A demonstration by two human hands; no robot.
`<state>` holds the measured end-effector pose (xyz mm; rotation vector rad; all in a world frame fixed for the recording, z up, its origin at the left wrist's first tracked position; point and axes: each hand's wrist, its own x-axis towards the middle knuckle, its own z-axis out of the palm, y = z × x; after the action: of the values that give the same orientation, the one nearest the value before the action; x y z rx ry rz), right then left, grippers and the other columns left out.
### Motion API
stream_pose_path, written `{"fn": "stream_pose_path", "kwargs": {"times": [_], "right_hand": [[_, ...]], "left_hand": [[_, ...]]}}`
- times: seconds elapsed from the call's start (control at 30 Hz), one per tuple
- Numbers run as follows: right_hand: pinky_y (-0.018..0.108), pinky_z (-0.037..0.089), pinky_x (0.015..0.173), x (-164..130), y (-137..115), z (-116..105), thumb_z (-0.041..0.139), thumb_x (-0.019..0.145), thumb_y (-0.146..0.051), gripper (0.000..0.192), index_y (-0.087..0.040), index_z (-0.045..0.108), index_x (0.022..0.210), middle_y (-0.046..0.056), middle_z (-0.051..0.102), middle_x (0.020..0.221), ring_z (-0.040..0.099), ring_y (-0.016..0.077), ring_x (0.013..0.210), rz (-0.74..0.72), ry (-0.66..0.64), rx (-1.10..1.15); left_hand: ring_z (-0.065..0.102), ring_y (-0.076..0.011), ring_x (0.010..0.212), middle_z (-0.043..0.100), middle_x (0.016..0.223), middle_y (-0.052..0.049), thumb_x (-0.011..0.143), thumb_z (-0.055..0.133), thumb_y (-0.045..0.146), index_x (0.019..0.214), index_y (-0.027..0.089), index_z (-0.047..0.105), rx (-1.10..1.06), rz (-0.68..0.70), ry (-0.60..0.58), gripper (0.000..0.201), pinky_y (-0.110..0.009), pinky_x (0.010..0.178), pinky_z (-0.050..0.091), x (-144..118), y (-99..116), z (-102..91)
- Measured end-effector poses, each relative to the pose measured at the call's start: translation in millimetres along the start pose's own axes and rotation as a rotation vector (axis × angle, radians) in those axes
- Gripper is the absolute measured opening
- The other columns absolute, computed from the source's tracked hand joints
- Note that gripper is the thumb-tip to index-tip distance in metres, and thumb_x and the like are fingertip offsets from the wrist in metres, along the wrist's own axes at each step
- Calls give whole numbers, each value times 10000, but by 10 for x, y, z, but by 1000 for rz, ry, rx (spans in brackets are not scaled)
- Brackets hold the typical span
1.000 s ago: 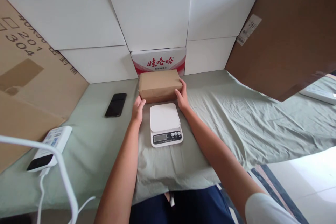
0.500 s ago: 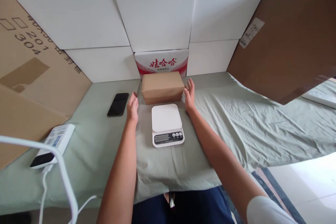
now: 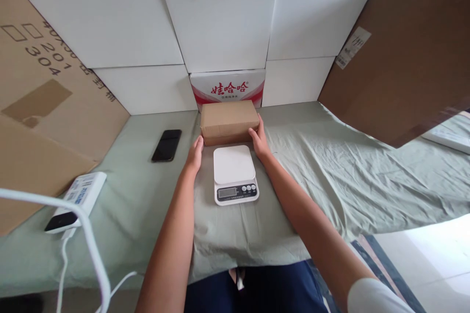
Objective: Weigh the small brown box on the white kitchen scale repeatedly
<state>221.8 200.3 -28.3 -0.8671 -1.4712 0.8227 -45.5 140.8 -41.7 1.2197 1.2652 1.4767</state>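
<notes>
Box (image 3: 229, 120) betw. hands, L (image 3: 194, 153) & R (image 3: 259, 139)

bright, even daylight | soft shadows | sharp focus | edges bowed

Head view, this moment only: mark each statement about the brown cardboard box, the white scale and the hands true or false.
1. The left hand and right hand touch opposite ends of the brown cardboard box. True.
2. The box sits on the white digital kitchen scale. False: it lies on the green cloth behind the scale.
3. The black phone lies left of the box. True.
4. The scale's platform holds a cup. False: it is bare.
</notes>
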Motion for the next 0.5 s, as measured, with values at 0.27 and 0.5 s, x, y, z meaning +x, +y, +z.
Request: {"fn": "stream_pose_path", "kwargs": {"times": [0.27,0.5], "right_hand": [[540,117,1385,-200,-233,20,568,914,-709,1007,-268,97,1688,71,151,1804,180,313,1675,-136,75,-23],[564,148,1373,-670,-393,-102,543,923,-726,1004,-257,88,1684,116,163,1788,144,348,1676,-176,109,-81]], "left_hand": [[394,-333,1571,487,1645,-159,886,483,839,1545,184,550,16,143,77,932,-487,1301,294,-274,156,60],[392,-330,1570,501,1633,-163,904,487,811,1581,163,507,-5,234,41,937,-467,1309,290,-895,355,65]]}}
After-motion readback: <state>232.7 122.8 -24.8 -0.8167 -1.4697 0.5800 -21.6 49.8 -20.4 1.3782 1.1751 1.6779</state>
